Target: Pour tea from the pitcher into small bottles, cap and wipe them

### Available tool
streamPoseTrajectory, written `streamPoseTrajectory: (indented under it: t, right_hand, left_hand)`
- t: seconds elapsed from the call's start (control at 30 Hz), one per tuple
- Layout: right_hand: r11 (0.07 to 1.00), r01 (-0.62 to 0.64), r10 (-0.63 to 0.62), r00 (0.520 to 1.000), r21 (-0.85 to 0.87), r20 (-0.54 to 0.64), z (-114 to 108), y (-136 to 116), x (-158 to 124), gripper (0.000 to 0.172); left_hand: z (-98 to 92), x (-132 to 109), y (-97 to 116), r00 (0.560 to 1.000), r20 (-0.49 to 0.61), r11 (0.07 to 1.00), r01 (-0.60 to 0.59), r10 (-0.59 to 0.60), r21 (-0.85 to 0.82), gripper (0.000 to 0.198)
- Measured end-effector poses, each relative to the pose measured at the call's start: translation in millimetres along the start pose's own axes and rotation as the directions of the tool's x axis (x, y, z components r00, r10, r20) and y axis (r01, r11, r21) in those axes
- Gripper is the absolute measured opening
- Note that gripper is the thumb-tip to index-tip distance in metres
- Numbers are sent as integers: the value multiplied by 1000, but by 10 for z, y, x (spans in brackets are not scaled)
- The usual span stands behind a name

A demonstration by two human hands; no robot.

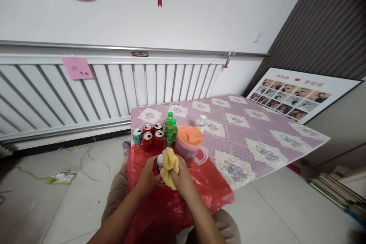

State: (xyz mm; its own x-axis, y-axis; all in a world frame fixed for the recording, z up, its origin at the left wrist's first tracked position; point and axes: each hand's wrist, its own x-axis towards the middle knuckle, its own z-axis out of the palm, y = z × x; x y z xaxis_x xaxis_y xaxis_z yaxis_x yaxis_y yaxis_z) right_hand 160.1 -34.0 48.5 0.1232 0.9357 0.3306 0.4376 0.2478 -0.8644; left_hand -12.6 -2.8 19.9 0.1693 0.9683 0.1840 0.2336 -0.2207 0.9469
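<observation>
Over a red plastic sheet (213, 187), my left hand (148, 173) is closed around a bottle with a white cap (160, 159); its body is mostly hidden by my fingers. My right hand (183, 177) grips a yellow cloth (170, 164), pressed against the bottle's right side. Just beyond my hands stand several opened drink cans (148, 141), mostly red, with a teal can (137, 136) at the left end. Two green bottles (172, 133) are beside them. To their right is a clear plastic jug with an orange lid (190, 136).
Behind the jug stands a clear bottle with a white cap (201, 121). A purple floral cloth (234, 133) covers the table, which reaches the white radiator (160, 84). Cables and a power strip (61, 178) lie on the floor at left; a photo board (288, 95) leans at right.
</observation>
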Motion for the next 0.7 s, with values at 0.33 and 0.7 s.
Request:
streamPoseTrajectory:
  t: [0.33, 0.7]
  right_hand:
    - [972, 35, 4, 986, -232, 168, -220, 184, -656, 57]
    - [965, -248, 257, 958, 85, -129, -407, 64, -456, 56]
  left_hand:
    - [-54, 41, 57, 999, 44, 994, -28, 24, 103, 69]
    - [-423, 230, 269, 933, 356, 983, -105, 45, 153, 95]
